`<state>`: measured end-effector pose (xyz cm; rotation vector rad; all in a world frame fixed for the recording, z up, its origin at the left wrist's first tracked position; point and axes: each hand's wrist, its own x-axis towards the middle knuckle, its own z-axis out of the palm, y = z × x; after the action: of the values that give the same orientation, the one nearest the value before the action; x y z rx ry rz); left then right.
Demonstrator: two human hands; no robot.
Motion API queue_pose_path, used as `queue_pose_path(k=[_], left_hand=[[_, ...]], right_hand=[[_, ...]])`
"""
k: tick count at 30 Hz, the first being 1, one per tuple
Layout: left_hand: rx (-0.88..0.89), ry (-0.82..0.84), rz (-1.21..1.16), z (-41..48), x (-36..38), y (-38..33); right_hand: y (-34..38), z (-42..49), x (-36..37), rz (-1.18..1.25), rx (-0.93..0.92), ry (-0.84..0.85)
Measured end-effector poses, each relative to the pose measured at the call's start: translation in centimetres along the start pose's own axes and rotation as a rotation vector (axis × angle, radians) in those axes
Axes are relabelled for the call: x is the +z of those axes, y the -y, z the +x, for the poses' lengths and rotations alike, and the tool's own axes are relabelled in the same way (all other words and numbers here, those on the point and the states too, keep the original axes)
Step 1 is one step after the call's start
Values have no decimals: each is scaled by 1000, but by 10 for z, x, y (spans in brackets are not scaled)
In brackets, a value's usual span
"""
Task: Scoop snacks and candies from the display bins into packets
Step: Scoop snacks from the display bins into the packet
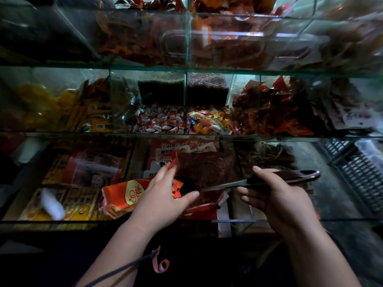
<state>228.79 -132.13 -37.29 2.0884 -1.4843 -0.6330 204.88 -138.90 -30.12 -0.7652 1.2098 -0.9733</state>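
My left hand (163, 195) grips a red packet (124, 195) with a gold round emblem and holds its mouth open with thumb and fingers. My right hand (271, 193) holds the dark handle of a long metal scoop (290, 177). The scoop's dark bowl (186, 186) sits at the packet's mouth, just right of my left fingers. Both hands hover over the lowest glass bin (186, 221), which holds red wrapped snacks. Whether the bowl carries anything is too dark to tell.
Glass display bins rise in tiers ahead. The middle tier holds white-and-red candies (159, 122), multicoloured candies (207, 123), orange packets (91, 112) and red snack packs (275, 112). A dark plastic crate (358, 172) stands low at the right. A pink ribbon (159, 264) dangles below my left wrist.
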Motion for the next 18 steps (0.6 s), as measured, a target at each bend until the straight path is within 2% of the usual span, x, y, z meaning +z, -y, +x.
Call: queue_pose_path(k=[7, 14, 18], left_hand=[[38, -63, 90, 7, -1, -6], [238, -248, 137, 21, -13, -41], [320, -248, 214, 52, -22, -65]], right_hand=[[19, -18, -4, 92, -85, 51], [39, -29, -7, 161, -140, 74], [46, -29, 0, 242, -156, 87]])
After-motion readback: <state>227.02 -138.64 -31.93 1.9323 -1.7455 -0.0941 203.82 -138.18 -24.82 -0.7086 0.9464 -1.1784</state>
